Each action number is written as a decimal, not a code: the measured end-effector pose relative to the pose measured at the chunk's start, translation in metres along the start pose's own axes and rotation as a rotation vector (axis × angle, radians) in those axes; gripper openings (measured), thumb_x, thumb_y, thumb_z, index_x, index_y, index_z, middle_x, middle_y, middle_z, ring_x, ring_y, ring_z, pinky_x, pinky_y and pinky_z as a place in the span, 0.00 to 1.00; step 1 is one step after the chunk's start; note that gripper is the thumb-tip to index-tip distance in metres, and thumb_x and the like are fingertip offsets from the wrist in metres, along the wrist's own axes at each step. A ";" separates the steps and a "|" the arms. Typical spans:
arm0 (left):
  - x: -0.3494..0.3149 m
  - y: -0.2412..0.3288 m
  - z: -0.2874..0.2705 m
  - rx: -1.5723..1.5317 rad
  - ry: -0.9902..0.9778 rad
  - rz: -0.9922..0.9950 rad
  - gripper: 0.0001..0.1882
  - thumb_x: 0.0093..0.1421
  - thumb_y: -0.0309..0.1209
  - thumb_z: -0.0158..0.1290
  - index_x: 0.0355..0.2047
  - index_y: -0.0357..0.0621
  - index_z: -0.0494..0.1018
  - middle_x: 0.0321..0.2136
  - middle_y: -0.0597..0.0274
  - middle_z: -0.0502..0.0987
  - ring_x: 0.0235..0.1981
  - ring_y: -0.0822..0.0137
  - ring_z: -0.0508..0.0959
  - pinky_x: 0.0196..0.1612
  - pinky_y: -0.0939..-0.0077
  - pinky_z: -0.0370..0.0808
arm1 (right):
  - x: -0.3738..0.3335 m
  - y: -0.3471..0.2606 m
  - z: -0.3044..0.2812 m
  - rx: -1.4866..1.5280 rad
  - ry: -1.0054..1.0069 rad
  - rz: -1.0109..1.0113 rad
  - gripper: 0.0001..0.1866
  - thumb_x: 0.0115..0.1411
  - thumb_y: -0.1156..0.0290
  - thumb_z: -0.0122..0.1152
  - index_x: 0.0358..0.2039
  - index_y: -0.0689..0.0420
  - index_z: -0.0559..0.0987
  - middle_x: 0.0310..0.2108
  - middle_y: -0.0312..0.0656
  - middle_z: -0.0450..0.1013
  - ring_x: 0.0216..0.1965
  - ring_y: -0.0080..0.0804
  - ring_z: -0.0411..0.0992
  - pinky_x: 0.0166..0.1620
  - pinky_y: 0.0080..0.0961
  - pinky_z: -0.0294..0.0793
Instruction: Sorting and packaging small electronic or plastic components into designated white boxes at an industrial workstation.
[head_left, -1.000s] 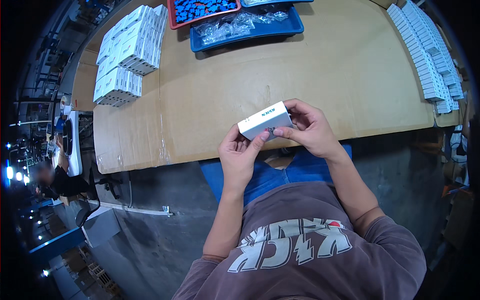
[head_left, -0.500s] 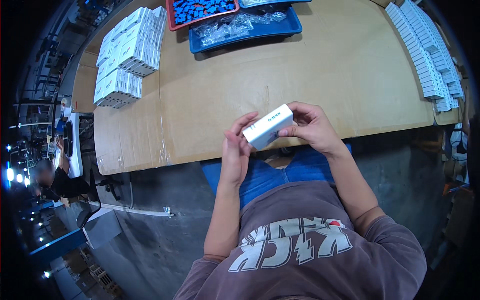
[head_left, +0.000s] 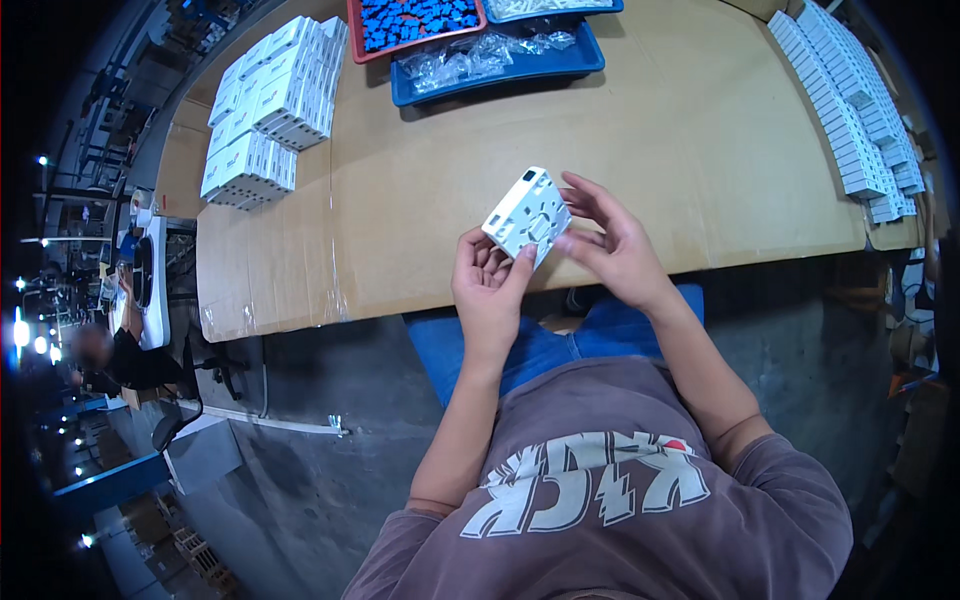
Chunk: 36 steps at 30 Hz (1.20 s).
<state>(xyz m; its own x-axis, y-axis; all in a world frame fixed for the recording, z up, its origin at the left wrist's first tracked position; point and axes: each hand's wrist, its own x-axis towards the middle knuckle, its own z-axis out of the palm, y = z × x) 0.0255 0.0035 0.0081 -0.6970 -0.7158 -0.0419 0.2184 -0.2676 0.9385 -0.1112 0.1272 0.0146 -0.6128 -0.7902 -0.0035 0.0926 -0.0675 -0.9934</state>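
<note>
Holding a white plastic casing in the left hand's thumb-and-finger pinch near frame centre over the table, slanted lengthwise toward upper right, with the right hand loosely spread beside its right edge, contact unclear.

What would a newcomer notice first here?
Probably the white casing at centre, gripped in the left hand, the right hand open close beside it. Next, the vivid blue pieces in the red tray at the far side of the table, then the white left stack and white right stack at its two ends.
</note>
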 end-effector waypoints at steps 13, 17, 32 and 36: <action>-0.054 -0.020 -0.005 0.293 -0.222 0.096 0.26 0.66 0.20 0.58 0.62 0.36 0.65 0.53 0.54 0.76 0.52 0.66 0.81 0.56 0.73 0.79 | -0.027 0.019 -0.009 -0.126 -0.103 -0.089 0.47 0.56 0.65 0.77 0.71 0.61 0.62 0.66 0.46 0.64 0.66 0.36 0.65 0.67 0.34 0.65; -0.055 -0.031 -0.026 0.318 -0.138 0.113 0.19 0.71 0.23 0.53 0.60 0.34 0.66 0.48 0.51 0.80 0.47 0.63 0.83 0.53 0.72 0.78 | -0.023 0.042 -0.017 0.083 -0.160 0.074 0.40 0.63 0.69 0.72 0.70 0.61 0.63 0.56 0.41 0.71 0.55 0.27 0.72 0.58 0.29 0.73; -0.022 -0.064 0.045 0.522 -0.165 0.085 0.11 0.72 0.25 0.51 0.52 0.35 0.72 0.39 0.57 0.82 0.41 0.69 0.81 0.49 0.75 0.77 | -0.030 -0.007 -0.299 0.917 0.767 -0.096 0.16 0.69 0.55 0.53 0.47 0.52 0.78 0.43 0.37 0.80 0.46 0.33 0.80 0.54 0.34 0.79; 0.009 -0.072 0.087 0.701 -0.288 0.191 0.09 0.71 0.24 0.52 0.49 0.35 0.74 0.41 0.56 0.79 0.44 0.66 0.79 0.54 0.71 0.74 | -0.058 -0.045 -0.429 0.619 1.054 -0.333 0.20 0.70 0.57 0.56 0.54 0.57 0.74 0.52 0.41 0.76 0.54 0.33 0.75 0.57 0.34 0.76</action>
<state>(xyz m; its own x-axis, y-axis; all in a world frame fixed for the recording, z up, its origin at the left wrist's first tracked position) -0.0560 0.0724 -0.0296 -0.8613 -0.4875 0.1429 -0.0632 0.3820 0.9220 -0.4160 0.4376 0.0102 -0.9764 0.1671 -0.1364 -0.0100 -0.6667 -0.7452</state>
